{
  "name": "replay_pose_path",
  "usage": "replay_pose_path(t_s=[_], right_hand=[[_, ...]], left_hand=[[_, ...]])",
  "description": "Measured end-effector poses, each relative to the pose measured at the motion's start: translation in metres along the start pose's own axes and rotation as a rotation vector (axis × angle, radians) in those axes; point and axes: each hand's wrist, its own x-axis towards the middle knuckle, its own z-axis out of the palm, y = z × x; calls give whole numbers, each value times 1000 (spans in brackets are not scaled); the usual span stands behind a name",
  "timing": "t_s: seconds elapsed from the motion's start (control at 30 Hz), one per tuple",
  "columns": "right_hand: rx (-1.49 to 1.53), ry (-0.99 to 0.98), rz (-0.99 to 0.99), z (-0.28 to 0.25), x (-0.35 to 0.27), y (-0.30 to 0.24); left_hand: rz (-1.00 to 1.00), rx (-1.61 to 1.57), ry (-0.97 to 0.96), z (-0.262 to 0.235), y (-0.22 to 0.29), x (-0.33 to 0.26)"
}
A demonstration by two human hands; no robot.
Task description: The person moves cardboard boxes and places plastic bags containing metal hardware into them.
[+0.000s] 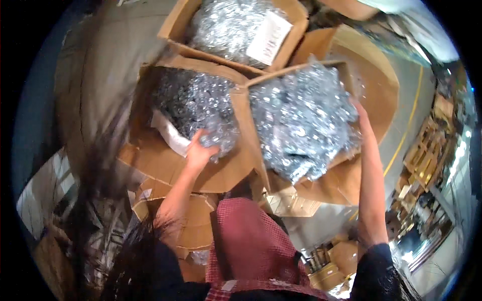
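My left hand (199, 150) reaches into the left cardboard box (201, 178), which is full of small shiny clear-plastic pieces (193, 95). Its thumb and fingers close around a clump of the clear plastic (223, 138) at the box's near side. Against that hand, along the box wall, lies a white sheet (169, 134). My right hand (357, 113) is at the right side of a second box, whose heap of crinkled clear-plastic packets (301, 115) rises to the rim. Plastic and blur hide the fingers of that hand.
Behind stands a third open box (175, 25) of shiny plastic with a white paper (269, 39) on top. A large cardboard piece (381, 75) curves at the right. Beyond it run a yellow floor line (405, 130) and cluttered goods (427, 150). Part of another person's clothing (411, 20) shows at upper right.
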Motion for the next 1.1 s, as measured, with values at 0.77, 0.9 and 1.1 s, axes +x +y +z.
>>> replay_pose_path(t_s=[0.77, 0.9, 1.1], right_hand=[[346, -56, -49, 20, -50, 3], [202, -41, -98, 8, -41, 8], [174, 61, -163, 47, -63, -7]], left_hand=[[957, 787, 98, 157, 244, -133], [1300, 244, -107, 47, 221, -137], [218, 527, 129, 61, -2, 28]])
